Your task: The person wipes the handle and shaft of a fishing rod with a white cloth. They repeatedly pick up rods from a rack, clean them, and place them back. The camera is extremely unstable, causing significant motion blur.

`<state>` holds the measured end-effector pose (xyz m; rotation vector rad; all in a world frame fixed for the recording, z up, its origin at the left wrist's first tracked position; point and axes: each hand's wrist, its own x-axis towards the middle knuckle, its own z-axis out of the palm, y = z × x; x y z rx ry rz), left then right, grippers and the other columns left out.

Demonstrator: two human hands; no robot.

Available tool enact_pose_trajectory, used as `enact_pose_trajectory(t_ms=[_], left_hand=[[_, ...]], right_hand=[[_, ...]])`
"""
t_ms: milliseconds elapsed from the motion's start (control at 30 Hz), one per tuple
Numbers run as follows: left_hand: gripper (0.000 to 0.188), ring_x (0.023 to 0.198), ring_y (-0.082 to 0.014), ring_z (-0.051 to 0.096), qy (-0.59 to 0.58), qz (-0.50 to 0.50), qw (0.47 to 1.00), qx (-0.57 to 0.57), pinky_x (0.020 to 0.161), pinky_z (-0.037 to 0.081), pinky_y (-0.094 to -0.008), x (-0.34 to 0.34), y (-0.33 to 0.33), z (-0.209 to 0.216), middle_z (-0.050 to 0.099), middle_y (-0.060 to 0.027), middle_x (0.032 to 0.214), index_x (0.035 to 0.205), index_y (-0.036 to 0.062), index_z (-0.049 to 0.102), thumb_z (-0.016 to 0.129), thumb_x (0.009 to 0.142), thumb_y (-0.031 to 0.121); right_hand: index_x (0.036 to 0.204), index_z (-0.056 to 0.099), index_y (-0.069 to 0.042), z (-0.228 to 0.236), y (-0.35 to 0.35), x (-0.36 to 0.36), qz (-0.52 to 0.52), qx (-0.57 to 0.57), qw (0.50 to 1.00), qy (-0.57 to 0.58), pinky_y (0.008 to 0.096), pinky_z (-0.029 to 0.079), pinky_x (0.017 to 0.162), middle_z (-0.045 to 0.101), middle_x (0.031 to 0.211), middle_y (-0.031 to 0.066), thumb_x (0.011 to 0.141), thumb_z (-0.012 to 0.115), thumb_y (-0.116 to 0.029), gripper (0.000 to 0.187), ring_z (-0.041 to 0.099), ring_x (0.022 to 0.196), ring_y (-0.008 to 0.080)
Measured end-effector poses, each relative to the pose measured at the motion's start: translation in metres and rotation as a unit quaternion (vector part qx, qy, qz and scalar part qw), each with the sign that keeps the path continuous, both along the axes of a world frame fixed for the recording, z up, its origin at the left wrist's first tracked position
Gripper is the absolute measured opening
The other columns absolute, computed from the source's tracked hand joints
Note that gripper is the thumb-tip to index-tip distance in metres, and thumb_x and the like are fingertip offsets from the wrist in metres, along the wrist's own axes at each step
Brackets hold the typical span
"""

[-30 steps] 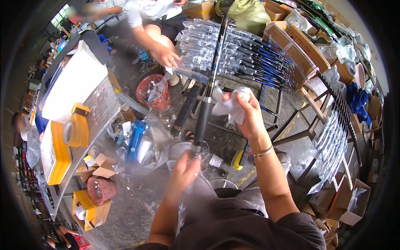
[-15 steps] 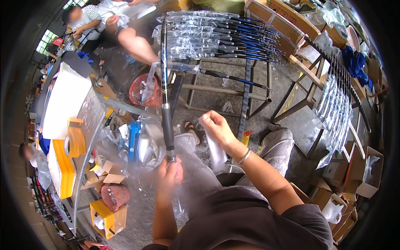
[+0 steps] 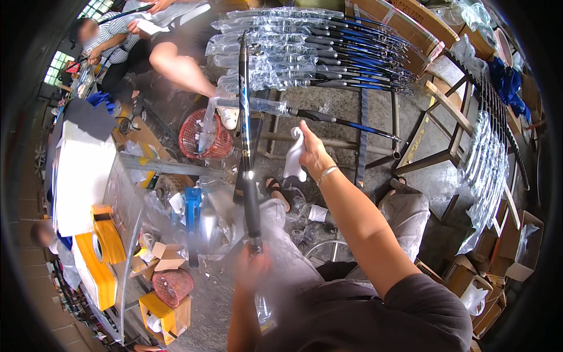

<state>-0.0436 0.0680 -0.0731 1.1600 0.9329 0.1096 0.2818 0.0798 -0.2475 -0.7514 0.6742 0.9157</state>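
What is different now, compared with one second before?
The top of the black rod swung left, and the right hand, with its white cloth, moved right, away from it. The co-worker's hand withdrew from the bagged rods toward the upper left. Unchanged: the left hand holds the rod's lower end, the right hand keeps the cloth, and the bagged rods lie in their row.

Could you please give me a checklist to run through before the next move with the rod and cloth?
1. Left grip around the rod, near its lower end: ok, though blurred.
2. Right grip holding the cloth: ok.
3. Cloth touching the rod: not ok, a gap shows between them.
4. Rod clear of the bagged rods: cannot tell, its upper end overlaps them in view.
5. Rod's surface clean: cannot tell, too little detail.
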Motion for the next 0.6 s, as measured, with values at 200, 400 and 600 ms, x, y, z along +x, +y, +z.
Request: enact_pose_trajectory(t_ms=[200,400,600], left_hand=[[0.017,0.058,-0.0234,0.057,0.126,-0.037,0.977,0.168,0.053,0.046,-0.0341,-0.010,0.022,-0.042,0.058,-0.0110,0.069,0.092,0.0023,0.057,0.059,0.083,0.017],[0.017,0.062,-0.0298,0.059,0.130,-0.075,0.960,0.235,0.055,0.046,-0.0387,-0.015,0.033,-0.067,0.059,-0.0147,0.070,0.092,0.0017,0.058,0.062,0.084,0.016],[0.016,0.060,-0.0174,0.057,0.098,-0.059,0.987,0.116,0.052,0.044,-0.0332,0.005,0.038,-0.048,0.058,-0.0078,0.068,0.097,0.0020,0.056,0.060,0.084,0.011]], right_hand=[[0.101,0.059,-0.005,-0.011,0.053,0.030,-0.138,-0.055,0.989,0.016,0.0429,0.043,0.075,0.059,0.095,0.0045,0.077,0.076,-0.040,0.045,0.052,0.083,0.0206],[0.098,0.061,-0.007,-0.010,0.044,0.019,-0.160,-0.055,0.981,-0.096,0.0395,0.043,0.069,0.060,0.088,0.0016,0.077,0.078,-0.025,0.033,0.051,0.081,0.0177],[0.099,0.066,-0.009,-0.020,0.027,0.018,-0.117,0.003,0.974,-0.195,0.0325,0.043,0.068,0.061,0.085,-0.0012,0.080,0.074,-0.019,0.023,0.052,0.076,0.0127]])
